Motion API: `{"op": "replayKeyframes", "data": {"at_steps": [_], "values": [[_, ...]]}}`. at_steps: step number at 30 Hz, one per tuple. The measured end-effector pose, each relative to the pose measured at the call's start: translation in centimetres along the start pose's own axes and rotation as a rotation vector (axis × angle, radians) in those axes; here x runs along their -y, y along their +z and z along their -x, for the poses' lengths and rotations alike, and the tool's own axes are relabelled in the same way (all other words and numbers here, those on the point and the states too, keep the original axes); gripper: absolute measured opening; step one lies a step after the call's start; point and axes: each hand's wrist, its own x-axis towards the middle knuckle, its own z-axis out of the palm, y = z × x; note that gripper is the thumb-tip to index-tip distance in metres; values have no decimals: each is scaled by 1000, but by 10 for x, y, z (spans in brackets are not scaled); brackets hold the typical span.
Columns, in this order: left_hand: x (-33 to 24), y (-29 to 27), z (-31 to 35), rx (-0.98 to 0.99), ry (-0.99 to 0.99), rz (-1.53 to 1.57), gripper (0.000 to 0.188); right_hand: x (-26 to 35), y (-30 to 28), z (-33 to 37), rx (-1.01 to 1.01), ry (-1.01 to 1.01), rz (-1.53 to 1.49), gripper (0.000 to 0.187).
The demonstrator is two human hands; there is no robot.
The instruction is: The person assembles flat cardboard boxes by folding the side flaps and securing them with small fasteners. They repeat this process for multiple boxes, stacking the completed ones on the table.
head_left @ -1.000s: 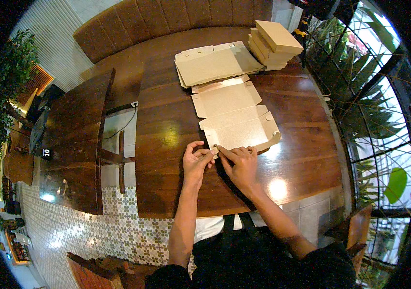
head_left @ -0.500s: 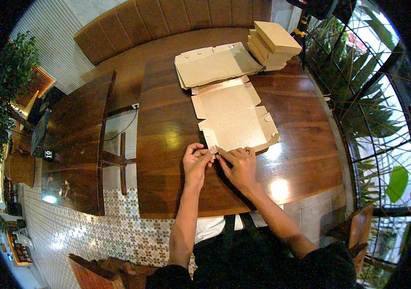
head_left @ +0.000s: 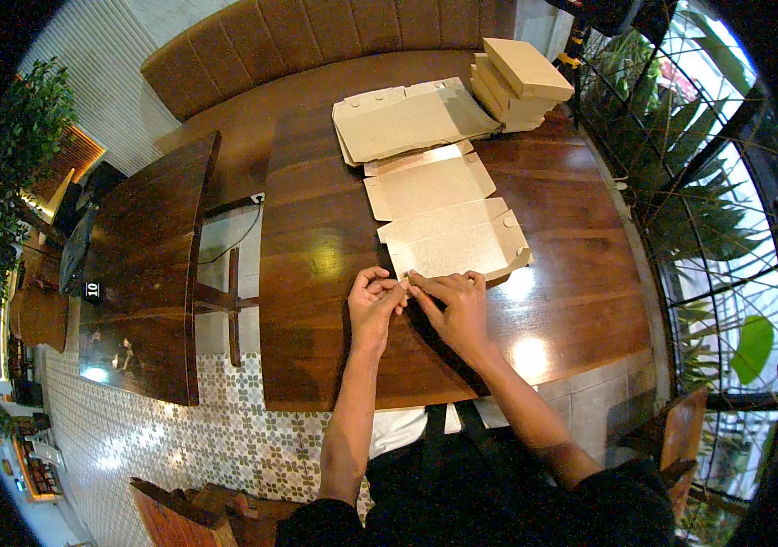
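Note:
A brown cardboard box [head_left: 448, 239] lies unfolded on the wooden table, its lid panel stretching away from me and its near right corner folded up. At its near left corner, my left hand [head_left: 374, 308] pinches the cardboard between thumb and fingers. My right hand [head_left: 453, 308] grips the same corner from the right, thumb and index finger meeting the left fingertips. The small flap between the fingertips is mostly hidden.
Flat box blanks [head_left: 416, 118] lie stacked beyond the open box. Several folded boxes [head_left: 525, 77] are piled at the far right. A second wooden table [head_left: 147, 273] stands left across a gap, and a brown padded bench [head_left: 316, 41] runs along the back.
The right fingers have shifted slightly and closed in on the near left corner. Both hands stay at that corner, and the box has hardly moved.

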Motion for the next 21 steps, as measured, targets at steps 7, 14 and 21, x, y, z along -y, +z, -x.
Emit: {"op": "replayKeyframes", "data": {"at_steps": [7, 14, 21], "values": [[2, -1, 1, -14, 34, 18, 36, 2, -7, -3, 28, -106, 38, 32], [2, 2, -1, 48, 50, 66, 35, -1, -16, -10, 59, -24, -107, 21], [1, 2, 0, 64, 90, -30, 34, -2, -19, -10, 87, -25, -145, 20]]}}
